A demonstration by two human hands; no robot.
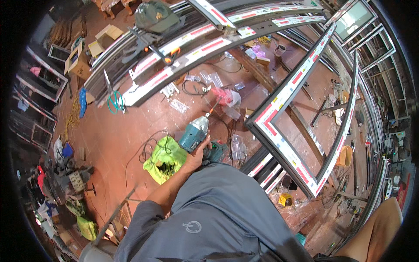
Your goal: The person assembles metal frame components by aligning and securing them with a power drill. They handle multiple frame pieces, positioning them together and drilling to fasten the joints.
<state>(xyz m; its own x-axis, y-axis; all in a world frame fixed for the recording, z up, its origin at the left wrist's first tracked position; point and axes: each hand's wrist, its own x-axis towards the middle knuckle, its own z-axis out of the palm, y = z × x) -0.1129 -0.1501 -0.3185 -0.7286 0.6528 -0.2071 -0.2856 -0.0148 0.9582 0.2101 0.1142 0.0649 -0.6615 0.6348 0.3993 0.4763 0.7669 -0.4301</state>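
Observation:
My left hand [199,156] is wrapped round the handle of a teal cordless power driver [193,134]. The driver's silver nose points up and away over the tiled floor, with its battery end near my grey-clothed body. To the right of the driver stands a dark metal frame [279,111] covered with white-and-red protective tape; its corner lies closest to the tool, apart from it. A red-and-clear plastic bag [227,97] lies beyond the driver's tip. At the lower right edge a bare limb shows, but my right hand is out of sight.
Taped metal profiles [196,59] stretch across the far side, bearing teal-handled scissors [116,101], an orange-handled clamp [167,58] and a dark cap [156,16]. A yellow-green bag [163,159] and loose cables lie left of the driver. More frames lean along both sides.

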